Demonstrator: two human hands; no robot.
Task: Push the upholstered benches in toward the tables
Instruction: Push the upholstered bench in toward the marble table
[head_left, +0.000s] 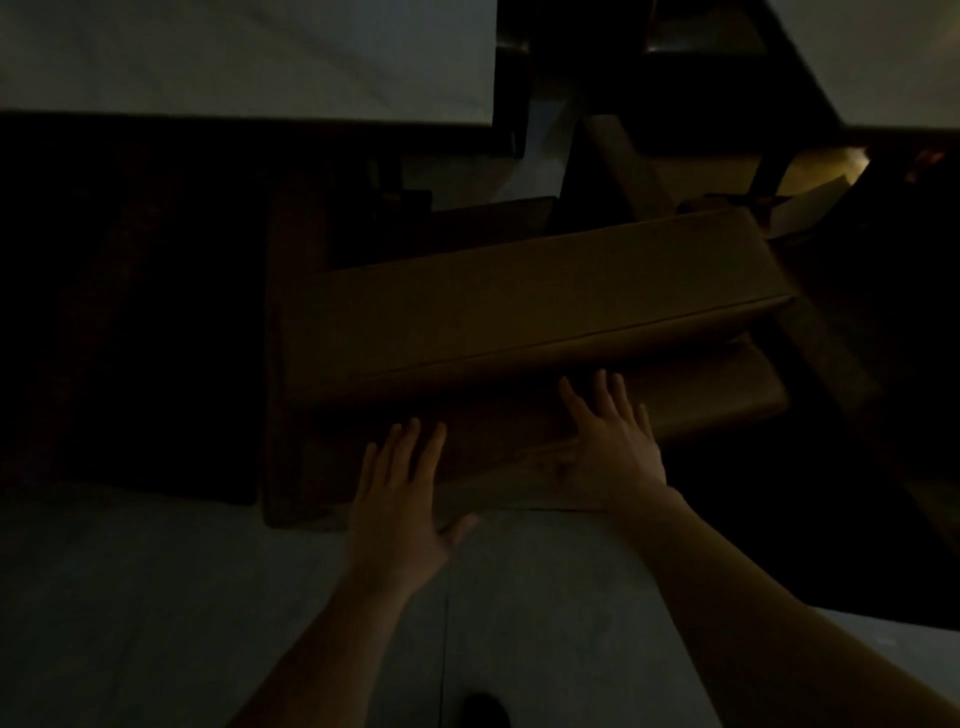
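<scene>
The room is very dim. A brown upholstered bench (519, 312) stands in the middle, its long cushioned top slanting up to the right. My left hand (405, 499) lies flat with spread fingers against the bench's near lower edge. My right hand (613, 441) rests flat and spread on the bench's near side, below the cushion seam. Neither hand grips anything. A pale table top (249, 57) spans the upper left beyond the bench, and a second pale table top (883, 62) shows at the upper right corner.
Dark furniture legs and frames (623, 166) crowd the gap between the two tables. A dark block (130, 312) fills the left side. Pale floor (156, 613) lies beneath my arms, with a dark shoe tip (485, 709) at the bottom edge.
</scene>
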